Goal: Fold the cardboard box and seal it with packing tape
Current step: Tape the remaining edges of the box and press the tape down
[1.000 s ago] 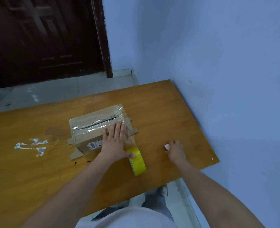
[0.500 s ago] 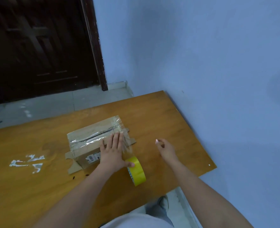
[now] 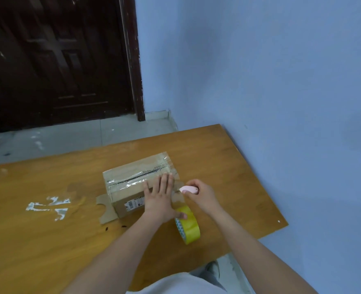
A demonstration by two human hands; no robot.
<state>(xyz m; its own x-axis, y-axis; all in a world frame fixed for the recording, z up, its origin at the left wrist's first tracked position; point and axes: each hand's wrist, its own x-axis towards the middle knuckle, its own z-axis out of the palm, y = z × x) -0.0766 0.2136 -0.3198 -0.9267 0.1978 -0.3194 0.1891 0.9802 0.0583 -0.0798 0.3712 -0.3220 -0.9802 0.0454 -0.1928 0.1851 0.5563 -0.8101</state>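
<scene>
Both forearms are bare from the lower edge of the view up to the wrists, with no sleeve, watch, ring or bracelet showing on either. The left hand (image 3: 161, 200) and the right hand (image 3: 203, 195) are bare too, ungloved. At the bottom edge a pale whitish garment covers the torso, and beside it grey trousers and a grey shoe show

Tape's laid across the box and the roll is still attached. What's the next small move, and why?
Probably bring the pink cutter in the right hand to the clear tape strip running from the cardboard box to the yellow tape roll and cut it, while the left hand presses the box.
</scene>
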